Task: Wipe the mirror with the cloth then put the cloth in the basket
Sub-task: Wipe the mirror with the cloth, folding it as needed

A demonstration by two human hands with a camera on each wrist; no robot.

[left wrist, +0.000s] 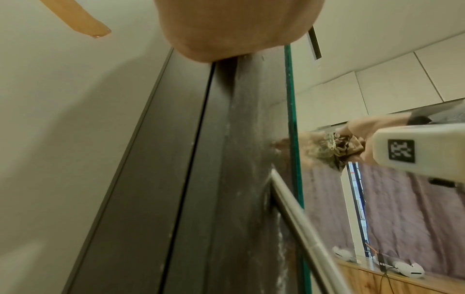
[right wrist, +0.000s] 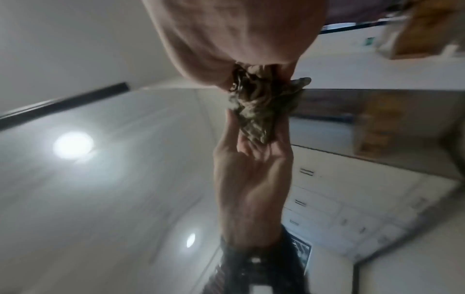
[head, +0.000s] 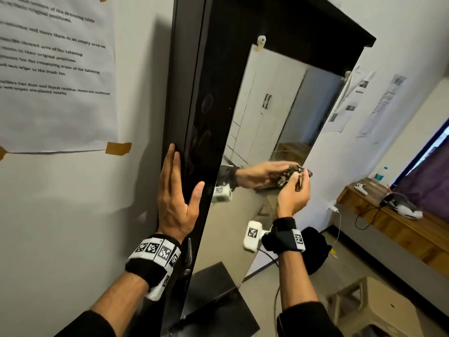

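Observation:
A tall mirror (head: 267, 117) stands in a dark frame (head: 201, 93) against the wall. My right hand (head: 295, 183) grips a crumpled brown patterned cloth (head: 295, 170) and holds it against the glass near the mirror's right edge; the hand's reflection meets it there. In the right wrist view the cloth (right wrist: 259, 103) is bunched between my fingers and their reflection. My left hand (head: 185, 171) rests flat on the frame's left edge, fingers straight, thumb on the front face. The left wrist view shows the cloth (left wrist: 337, 147) on the glass. No basket shows in any view.
Taped paper sheets (head: 56, 69) hang on the wall to the left. A wooden bench (head: 388, 222) with a bottle and controllers runs along the right wall. A black bag (head: 315, 249) lies on the floor and a beige plastic stool (head: 371, 305) stands at the lower right.

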